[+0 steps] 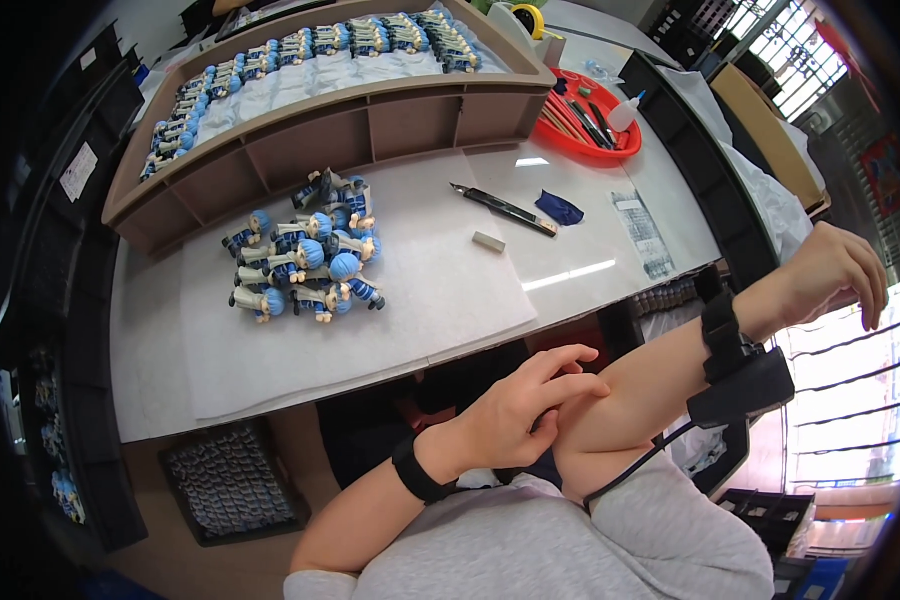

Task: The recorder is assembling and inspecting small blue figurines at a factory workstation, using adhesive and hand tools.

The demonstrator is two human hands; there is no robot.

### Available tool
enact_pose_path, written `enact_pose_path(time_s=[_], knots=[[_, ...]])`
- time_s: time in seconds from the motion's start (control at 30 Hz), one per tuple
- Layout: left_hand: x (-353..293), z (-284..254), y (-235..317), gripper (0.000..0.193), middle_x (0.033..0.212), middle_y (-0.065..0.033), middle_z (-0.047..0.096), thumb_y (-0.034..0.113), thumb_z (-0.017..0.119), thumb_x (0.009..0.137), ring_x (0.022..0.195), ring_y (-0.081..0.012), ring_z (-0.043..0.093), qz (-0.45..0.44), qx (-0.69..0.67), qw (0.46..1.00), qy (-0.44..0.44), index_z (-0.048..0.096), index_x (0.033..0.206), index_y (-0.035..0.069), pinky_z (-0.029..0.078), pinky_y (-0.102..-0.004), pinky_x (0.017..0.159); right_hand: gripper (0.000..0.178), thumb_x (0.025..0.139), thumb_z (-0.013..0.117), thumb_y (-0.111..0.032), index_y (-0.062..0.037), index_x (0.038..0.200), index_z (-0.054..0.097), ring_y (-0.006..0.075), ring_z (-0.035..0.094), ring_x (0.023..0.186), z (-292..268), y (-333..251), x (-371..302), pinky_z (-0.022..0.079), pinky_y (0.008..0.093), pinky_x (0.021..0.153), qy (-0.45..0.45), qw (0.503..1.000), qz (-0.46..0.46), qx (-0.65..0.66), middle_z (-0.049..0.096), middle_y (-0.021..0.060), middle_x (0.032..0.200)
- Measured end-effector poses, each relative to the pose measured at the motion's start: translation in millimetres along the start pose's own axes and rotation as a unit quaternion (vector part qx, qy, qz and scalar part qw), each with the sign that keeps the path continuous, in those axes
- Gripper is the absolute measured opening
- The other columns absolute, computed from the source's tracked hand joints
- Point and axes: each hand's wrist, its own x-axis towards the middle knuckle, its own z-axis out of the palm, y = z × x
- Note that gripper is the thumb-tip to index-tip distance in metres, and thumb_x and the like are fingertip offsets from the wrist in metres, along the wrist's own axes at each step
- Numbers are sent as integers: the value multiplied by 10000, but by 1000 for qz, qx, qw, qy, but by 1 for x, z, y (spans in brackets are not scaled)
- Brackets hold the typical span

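Observation:
My left hand lies against my right forearm near the elbow, its index and middle fingers stretched out and its thumb bent in. It holds nothing. Off past the table's right edge, my right hand is raised with a bent wrist and loosely hanging fingers, nothing in them. A black strap with a black box-shaped device is on the right forearm; a black band circles the left wrist. On a white sheet on the table lies a heap of small blue-haired figurines, away from both hands.
A brown crate with rows of figurines stands at the back. To its right is a red tray of tools and a bottle. A craft knife, blue scrap and grey block lie nearby. A filled bin sits below.

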Motion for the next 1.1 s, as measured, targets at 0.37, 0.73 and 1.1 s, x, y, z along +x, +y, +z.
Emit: enact_pose_path(time_s=[0.37,0.73,1.1], knots=[[-10,-15,-9,224,1103,-106,547,-47,587,677,1009,-282,532,-35,192,981,-14,577,879,49,453,-337,832,219,827,551,14,23,1041,509,187,613,736,-68,21,-23,553,244,633,194,962,-52,-188,541,151,956],[-44,-61,48,464,1051,-59,575,217,633,840,865,-94,530,-56,-176,898,399,480,1219,-4,447,-220,771,268,743,632,49,13,1006,593,176,625,815,-97,105,-173,494,273,709,75,378,281,-879,635,142,941],[-73,-72,35,335,1175,-115,544,7,505,887,1030,-135,524,-142,-160,907,363,474,1219,-23,435,-251,868,494,756,662,50,25,1200,447,126,561,958,-99,110,-214,506,242,779,355,530,333,-694,553,85,1023]])
